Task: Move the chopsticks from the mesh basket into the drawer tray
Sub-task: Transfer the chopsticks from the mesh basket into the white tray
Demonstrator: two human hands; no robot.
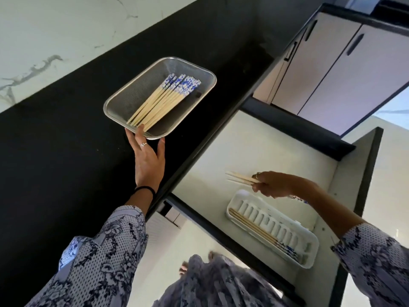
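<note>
A mesh basket [124, 100] sits on the black counter [66, 151].

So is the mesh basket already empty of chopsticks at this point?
No, a bundle of chopsticks lies in the mesh basket on the black counter, while the right hand holds a pair over the drawer.

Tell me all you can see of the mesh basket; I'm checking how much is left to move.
The mesh basket is a shallow rectangular tray of fine silvery wire mesh with rounded corners and a smooth metal rim. It sits flat on the black counter, near the edge above the open drawer. A bundle of pale chopsticks with blue-and-white patterned ends lies diagonally inside. The left hand touches its near rim, fingers reaching the chopstick tips.
</note>
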